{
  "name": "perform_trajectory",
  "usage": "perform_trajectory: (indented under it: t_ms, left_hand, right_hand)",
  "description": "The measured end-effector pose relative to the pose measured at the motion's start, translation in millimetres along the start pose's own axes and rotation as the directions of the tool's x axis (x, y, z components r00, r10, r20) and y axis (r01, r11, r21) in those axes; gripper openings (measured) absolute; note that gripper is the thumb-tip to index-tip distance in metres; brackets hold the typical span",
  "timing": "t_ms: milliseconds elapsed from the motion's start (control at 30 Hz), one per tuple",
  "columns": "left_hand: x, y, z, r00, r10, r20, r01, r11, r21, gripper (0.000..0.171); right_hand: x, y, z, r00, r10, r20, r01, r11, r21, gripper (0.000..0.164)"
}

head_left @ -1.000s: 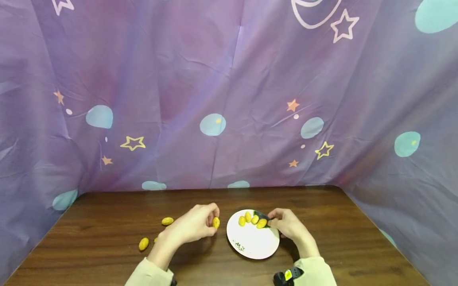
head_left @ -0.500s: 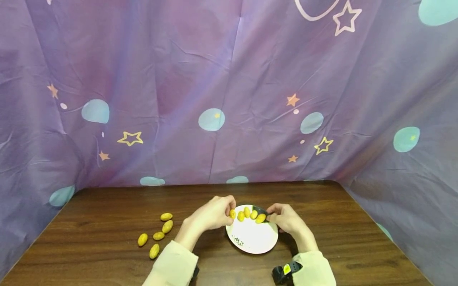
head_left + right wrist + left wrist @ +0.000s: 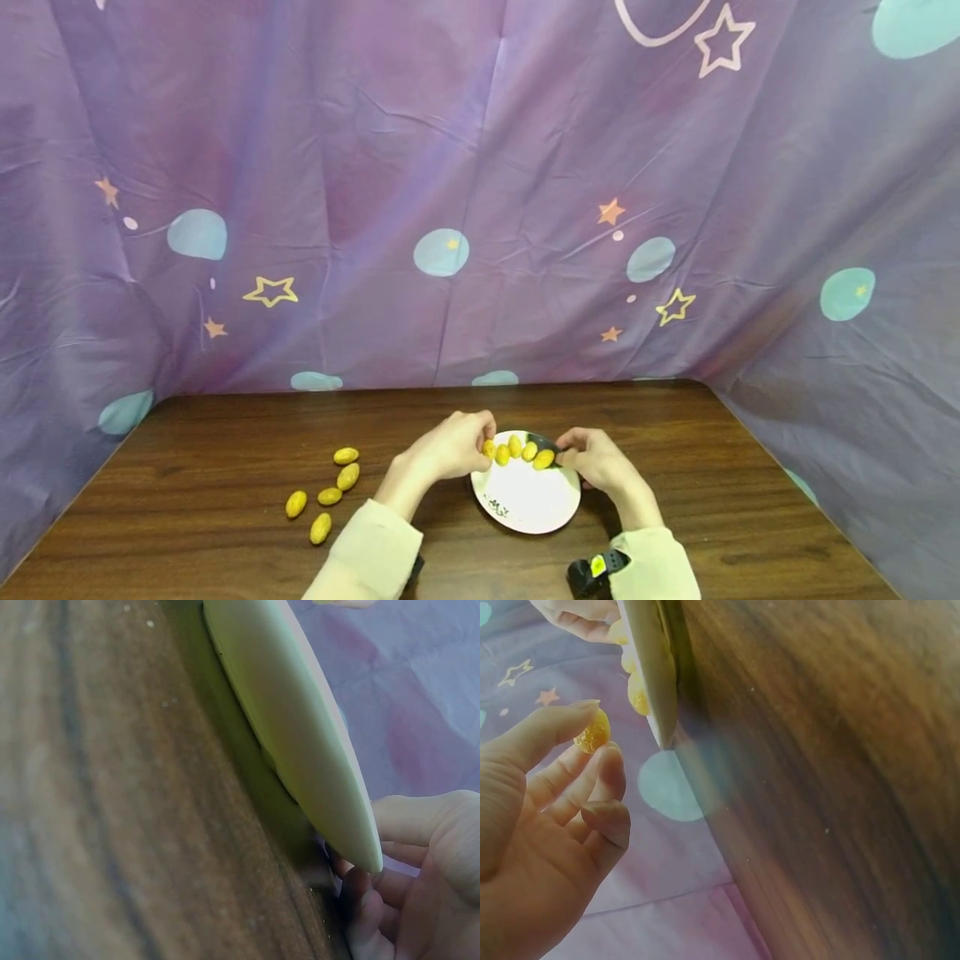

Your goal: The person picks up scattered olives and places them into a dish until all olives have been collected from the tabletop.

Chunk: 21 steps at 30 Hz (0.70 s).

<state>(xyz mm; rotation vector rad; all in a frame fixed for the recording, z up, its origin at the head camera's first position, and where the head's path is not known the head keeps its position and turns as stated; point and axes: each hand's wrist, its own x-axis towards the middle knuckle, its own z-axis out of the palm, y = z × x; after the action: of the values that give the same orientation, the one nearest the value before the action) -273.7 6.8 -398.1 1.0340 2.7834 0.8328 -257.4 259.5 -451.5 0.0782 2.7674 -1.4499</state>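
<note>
My left hand (image 3: pixel 450 446) is over the left rim of a round white plate (image 3: pixel 532 504), pinching a small yellow oval fruit (image 3: pixel 489 450). The left wrist view shows this fruit (image 3: pixel 594 735) between thumb and fingertips, a little away from the plate's edge. Several like pieces (image 3: pixel 515 446) lie in a curved row along the plate's far side. My right hand (image 3: pixel 598 462) grips the plate's right rim; in the right wrist view its thumb (image 3: pixel 409 817) is at the upper side and its fingers reach beneath. The plate has a dark patch at the back and a leaf print in front.
Several more yellow fruits (image 3: pixel 330 497) lie loose on the brown wooden table (image 3: pixel 225 467), left of my left arm. A purple curtain (image 3: pixel 375 208) with stars and blue spots hangs behind the table and along both sides.
My left hand has carried its fruit rightward from beside the plate to over its left rim, then barely moved. The loose fruits its arm covered now show. My right hand keeps holding the plate.
</note>
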Motion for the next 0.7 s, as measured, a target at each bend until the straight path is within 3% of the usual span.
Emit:
perform_trajectory:
  t_ms: [700]
  left_hand:
    - [8.1,3.0,10.7,0.991,-0.121,0.049,0.114,0.985,0.131,0.024]
  right_hand:
    - [-1.2,-1.8,0.5,1.0,-0.013,-0.003,0.013,1.0,0.0,0.016]
